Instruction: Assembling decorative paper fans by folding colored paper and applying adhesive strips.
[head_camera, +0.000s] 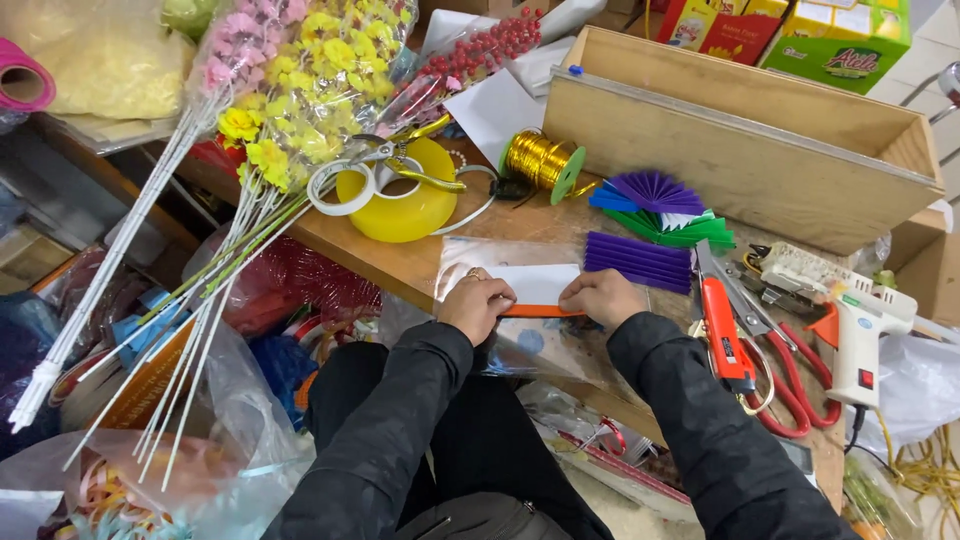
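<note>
Hands: L hand (476, 300) & R hand (600, 296) flat on paper strip (535, 288)

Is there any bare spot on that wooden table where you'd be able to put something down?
A little. Bare wood shows on the table between the yellow tape roll and the left hand, and a narrow strip between the gold wire spool and the wooden box. Right of the right hand it is crowded: red scissors, glue gun, purple folded paper.

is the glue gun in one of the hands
No, the glue gun lies on the table, apart from both hands, which press on white paper.
</note>
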